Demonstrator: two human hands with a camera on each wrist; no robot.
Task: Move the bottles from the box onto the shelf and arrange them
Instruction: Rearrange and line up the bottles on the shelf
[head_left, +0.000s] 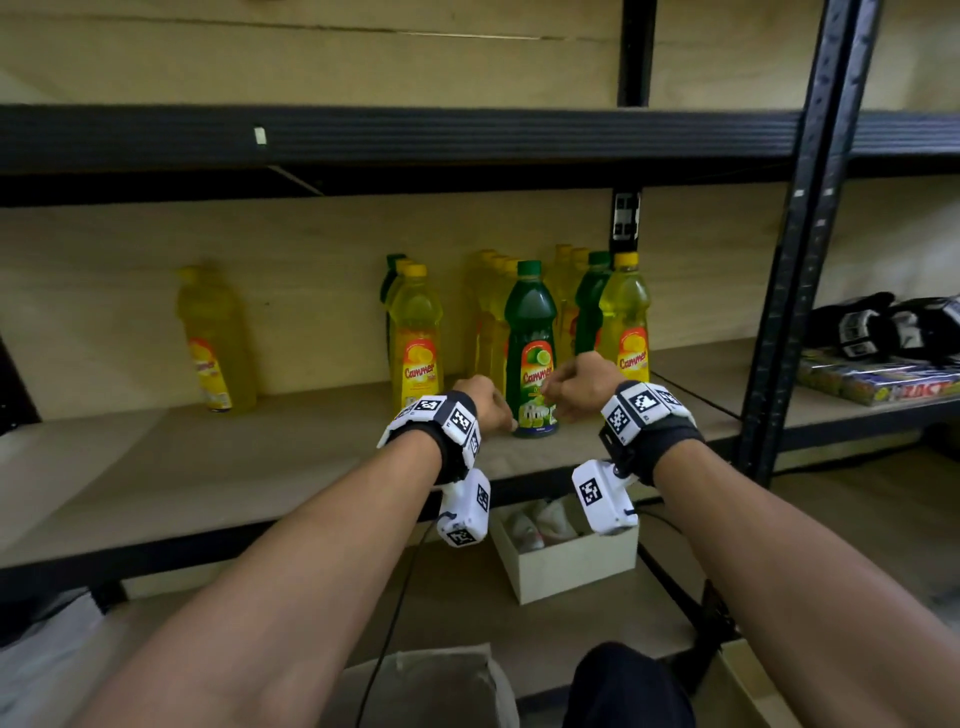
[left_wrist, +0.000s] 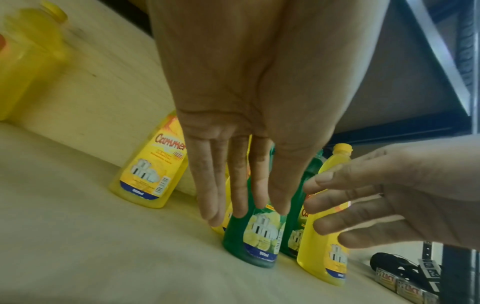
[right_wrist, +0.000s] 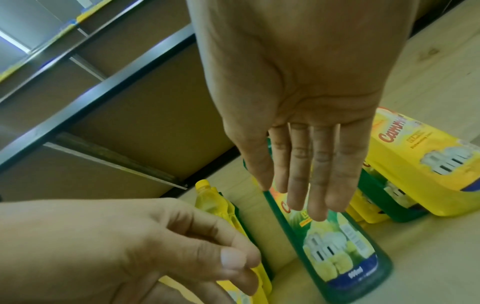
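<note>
Head view: green bottle (head_left: 531, 353) stands upright on the shelf (head_left: 208, 467), left hand (head_left: 485, 402) and right hand (head_left: 582, 382) flanking it. Left wrist view: straight fingers (left_wrist: 233, 181) held together before the bottle. Right wrist view: fingers (right_wrist: 309, 170) straight, together, gripping nothing.

Layout. Bottles stand upright on the shelf (head_left: 156, 467) in rows running front to back. The front bottle (head_left: 532, 353) stands nearest the shelf edge, ahead of its row. The left hand (head_left: 485, 402) lies just left of its base, the right hand (head_left: 582, 384) just right of its middle; whether either touches it cannot be told. A second row (head_left: 415, 338) stands to the left, a third row (head_left: 623, 317) to the right. A lone bottle (head_left: 215, 338) stands well apart, far left. A box (head_left: 571, 566) sits on the floor below the shelf, under the right wrist.
</note>
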